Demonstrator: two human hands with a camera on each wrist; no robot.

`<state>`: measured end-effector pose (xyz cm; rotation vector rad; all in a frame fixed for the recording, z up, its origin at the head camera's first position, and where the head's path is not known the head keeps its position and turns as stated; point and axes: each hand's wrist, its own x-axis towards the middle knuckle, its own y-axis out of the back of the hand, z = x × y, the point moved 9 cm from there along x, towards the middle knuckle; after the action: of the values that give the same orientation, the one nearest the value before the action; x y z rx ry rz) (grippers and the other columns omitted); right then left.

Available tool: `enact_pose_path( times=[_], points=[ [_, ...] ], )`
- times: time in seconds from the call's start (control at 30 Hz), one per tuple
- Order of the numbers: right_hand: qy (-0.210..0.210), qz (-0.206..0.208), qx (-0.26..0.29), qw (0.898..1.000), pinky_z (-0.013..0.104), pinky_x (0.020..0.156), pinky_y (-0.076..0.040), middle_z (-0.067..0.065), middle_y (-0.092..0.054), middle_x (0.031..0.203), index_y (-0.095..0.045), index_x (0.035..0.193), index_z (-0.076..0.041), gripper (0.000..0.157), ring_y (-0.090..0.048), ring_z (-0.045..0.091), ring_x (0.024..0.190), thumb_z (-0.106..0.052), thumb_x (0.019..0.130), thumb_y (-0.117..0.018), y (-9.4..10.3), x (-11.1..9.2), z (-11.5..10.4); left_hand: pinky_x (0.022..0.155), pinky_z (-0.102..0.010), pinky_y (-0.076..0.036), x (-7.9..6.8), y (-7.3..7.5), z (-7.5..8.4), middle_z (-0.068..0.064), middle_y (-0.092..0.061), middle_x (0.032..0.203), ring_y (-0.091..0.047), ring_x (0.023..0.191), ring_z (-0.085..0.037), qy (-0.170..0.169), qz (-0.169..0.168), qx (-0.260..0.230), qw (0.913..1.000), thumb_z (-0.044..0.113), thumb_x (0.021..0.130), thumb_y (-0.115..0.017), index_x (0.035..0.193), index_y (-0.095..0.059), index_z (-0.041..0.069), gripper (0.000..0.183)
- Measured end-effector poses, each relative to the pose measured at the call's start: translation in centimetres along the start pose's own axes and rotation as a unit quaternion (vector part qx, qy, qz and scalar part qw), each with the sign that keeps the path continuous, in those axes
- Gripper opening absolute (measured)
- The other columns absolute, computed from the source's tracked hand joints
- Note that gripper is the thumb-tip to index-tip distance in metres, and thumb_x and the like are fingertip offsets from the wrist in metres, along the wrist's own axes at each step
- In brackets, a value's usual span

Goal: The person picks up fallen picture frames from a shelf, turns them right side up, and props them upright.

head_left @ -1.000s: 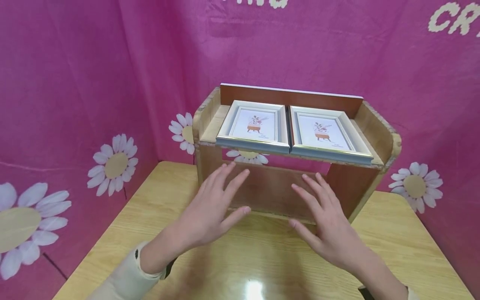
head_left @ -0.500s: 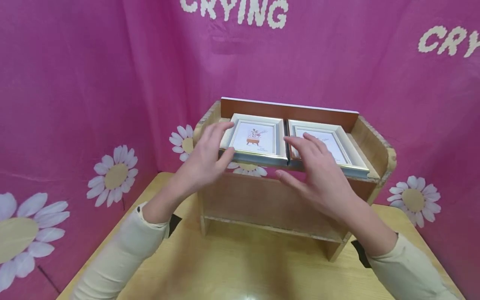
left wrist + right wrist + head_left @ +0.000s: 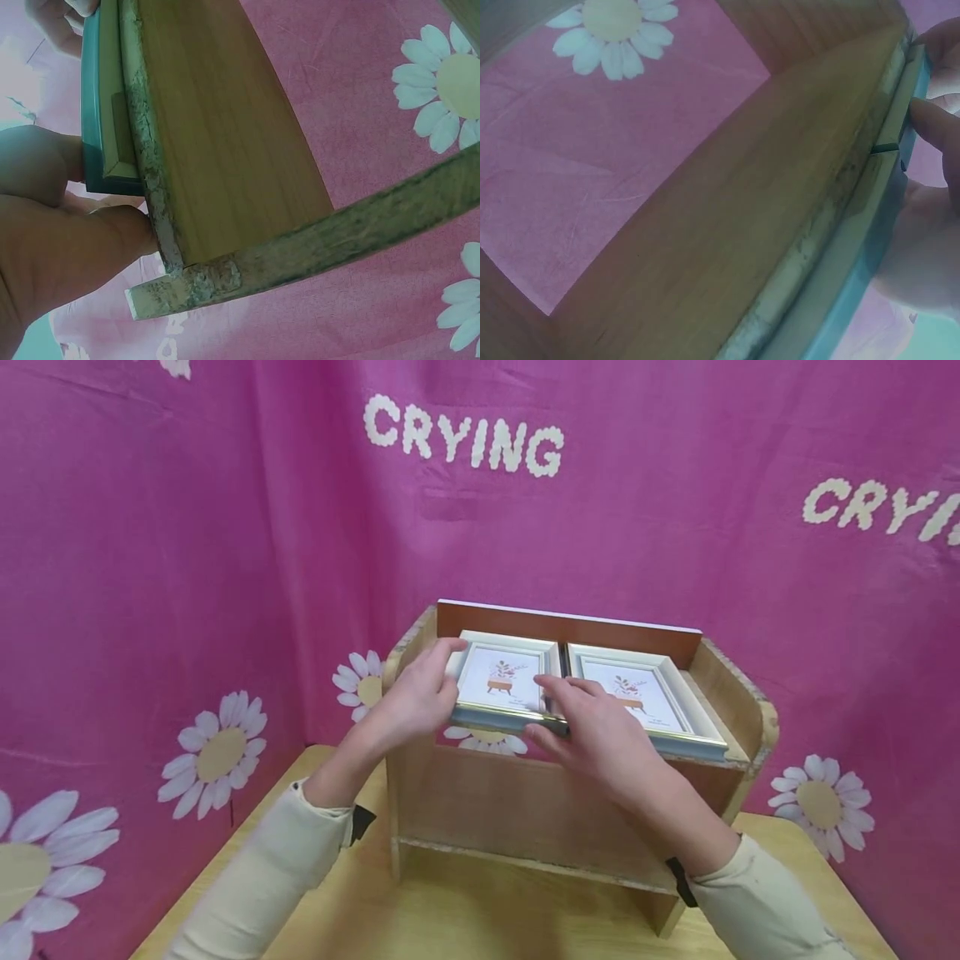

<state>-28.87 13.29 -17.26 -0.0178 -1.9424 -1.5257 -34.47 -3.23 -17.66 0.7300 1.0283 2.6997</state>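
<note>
Two silver-white picture frames lie face up side by side on the upper board of a small wooden shelf (image 3: 517, 806). Around the outer side of the left picture frame (image 3: 491, 693) my left hand (image 3: 416, 697) curls its fingers. My right hand (image 3: 603, 743) reaches across the right picture frame (image 3: 675, 714) and holds the left one by its inner side, thumb at the front edge. In the left wrist view, the gripped picture frame (image 3: 94, 97) stands close along the board's rough edge. The right wrist view has the right thumb (image 3: 934, 124) against its front.
The shelf stands on a light wooden table (image 3: 450, 918), with raised side panels (image 3: 735, 693) and a low back rail (image 3: 570, 622). Pink cloth (image 3: 600, 527) with daisies and lettering hangs behind and at the sides.
Both hands have risen from in front of the shelf and moved onto the left picture frame, fingers closing at its two sides. The head view has tilted up, so the shelf sits lower.
</note>
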Motion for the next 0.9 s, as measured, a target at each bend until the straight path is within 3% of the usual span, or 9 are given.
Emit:
enact_pose_path(
  times=[0.37, 0.67, 0.9],
  points=[
    [-0.008, -0.033, -0.013, 0.999, 0.055, 0.099, -0.049, 0.017, -0.064, 0.128, -0.048, 0.143, -0.006, 0.067, -0.051, 0.036, 0.129, -0.036, 0.089, -0.073, 0.0, 0.0, -0.1, 0.088, -0.036, -0.055, -0.4, -0.2, 0.2, -0.016, -0.047, 0.141, -0.052, 0.117, -0.027, -0.017, 0.032, -0.053, 0.998, -0.002, 0.096, -0.048, 0.144, -0.042, 0.005, 0.049],
    [-0.003, -0.052, -0.004, 0.999, 0.055, 0.104, -0.046, 0.019, -0.059, 0.135, -0.048, 0.143, -0.006, 0.065, -0.05, 0.037, 0.131, -0.033, 0.09, -0.073, -0.4, 0.4, -0.5, 0.076, -0.032, -0.058, -1.1, 0.1, -0.4, -0.017, -0.051, 0.135, -0.061, 0.105, -0.028, -0.022, 0.068, -0.079, 0.9943, -0.005, 0.095, -0.047, 0.141, -0.046, 0.008, 0.048],
    [-0.008, -0.053, 0.015, 0.998, 0.055, 0.107, -0.044, 0.019, -0.055, 0.14, -0.045, 0.145, -0.006, 0.069, -0.046, 0.036, 0.134, -0.034, 0.089, -0.074, -0.2, 0.4, 0.0, 0.084, -0.038, -0.059, -1.4, 0.3, 0.4, -0.015, -0.049, 0.137, -0.051, 0.117, -0.029, -0.067, 0.099, -0.076, 0.9899, -0.009, 0.092, -0.05, 0.135, -0.051, 0.005, 0.045]
  ],
)
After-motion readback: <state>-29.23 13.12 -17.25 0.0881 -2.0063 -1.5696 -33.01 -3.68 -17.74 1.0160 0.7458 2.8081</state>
